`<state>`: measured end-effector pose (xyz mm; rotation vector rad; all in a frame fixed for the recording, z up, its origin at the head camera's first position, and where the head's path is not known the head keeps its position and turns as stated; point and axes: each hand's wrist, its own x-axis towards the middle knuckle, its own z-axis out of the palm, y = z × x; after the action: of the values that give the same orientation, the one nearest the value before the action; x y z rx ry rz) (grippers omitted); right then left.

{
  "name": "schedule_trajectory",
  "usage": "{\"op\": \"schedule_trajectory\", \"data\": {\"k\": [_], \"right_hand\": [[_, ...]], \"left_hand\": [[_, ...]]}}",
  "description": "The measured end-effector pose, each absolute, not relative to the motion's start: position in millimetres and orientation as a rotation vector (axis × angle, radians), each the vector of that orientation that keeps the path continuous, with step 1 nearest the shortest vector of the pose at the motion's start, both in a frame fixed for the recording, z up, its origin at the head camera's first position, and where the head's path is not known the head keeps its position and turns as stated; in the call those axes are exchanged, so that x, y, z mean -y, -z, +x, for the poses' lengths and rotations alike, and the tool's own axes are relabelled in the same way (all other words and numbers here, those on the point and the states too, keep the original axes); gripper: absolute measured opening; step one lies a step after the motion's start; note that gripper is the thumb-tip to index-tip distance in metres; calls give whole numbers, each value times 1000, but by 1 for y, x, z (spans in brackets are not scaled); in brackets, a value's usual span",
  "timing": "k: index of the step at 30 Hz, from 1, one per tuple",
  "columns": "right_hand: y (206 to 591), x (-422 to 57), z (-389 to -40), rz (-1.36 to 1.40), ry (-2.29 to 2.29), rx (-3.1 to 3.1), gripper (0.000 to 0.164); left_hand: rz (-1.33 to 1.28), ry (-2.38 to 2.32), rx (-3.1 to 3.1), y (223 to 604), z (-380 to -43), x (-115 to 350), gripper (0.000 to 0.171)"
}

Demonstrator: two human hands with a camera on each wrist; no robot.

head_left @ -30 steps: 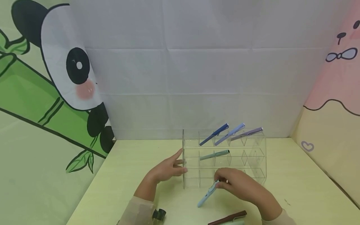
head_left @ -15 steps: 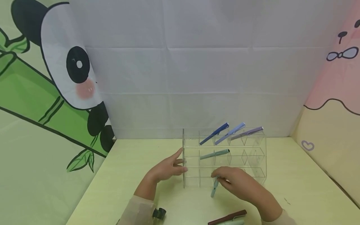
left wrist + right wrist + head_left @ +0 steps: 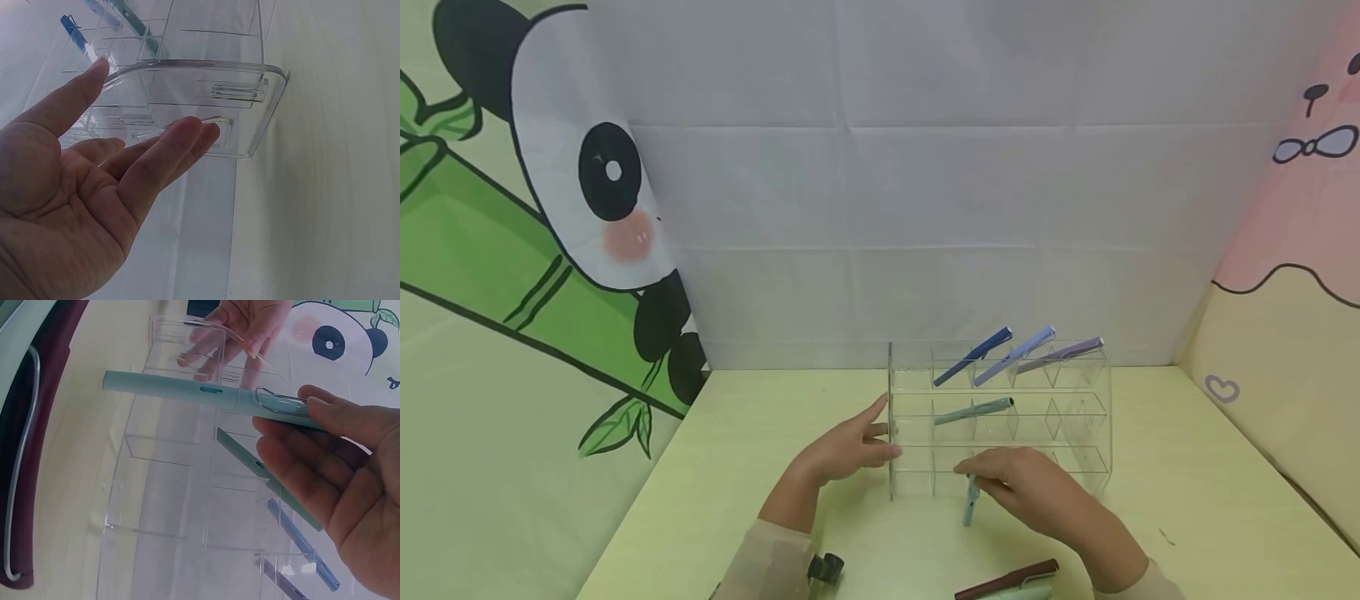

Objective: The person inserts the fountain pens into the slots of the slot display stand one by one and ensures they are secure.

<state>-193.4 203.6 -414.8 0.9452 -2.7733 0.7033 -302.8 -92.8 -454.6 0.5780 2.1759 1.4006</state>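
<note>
My right hand [image 3: 1030, 487] pinches a light teal pen [image 3: 169, 387] near its clip. The pen points downward in front of the bottom row of a clear acrylic pen rack [image 3: 1000, 393]. With fingers spread, my left hand [image 3: 846, 452] touches the rack's left side panel. A green pen [image 3: 973, 412] lies in the middle row. Along the top row lean a dark blue pen [image 3: 972, 357], a light blue pen [image 3: 1015, 356] and a purple pen [image 3: 1060, 356]. My right hand hides part of the bottom row.
Near the table's front lie a dark red pen [image 3: 1006, 580] and a pale green pen [image 3: 1022, 593], side by side. A small black object [image 3: 826, 569] sits at the left sleeve. Behind the table [image 3: 775, 400] hangs a white cloth, with printed cartoon sheets at both sides.
The teal pen has swung from a slant toward upright in my right hand, its lower end moving right and up. Right fingertips shifted slightly left. My left hand has stayed on the rack.
</note>
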Motion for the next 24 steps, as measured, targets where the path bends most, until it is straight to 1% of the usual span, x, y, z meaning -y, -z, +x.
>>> {"op": "schedule_trajectory", "data": {"k": [24], "right_hand": [[412,-205,-192,994,-675,2748,27]], "left_hand": [[576,-1404,-2159,454,-303,93,96]]}}
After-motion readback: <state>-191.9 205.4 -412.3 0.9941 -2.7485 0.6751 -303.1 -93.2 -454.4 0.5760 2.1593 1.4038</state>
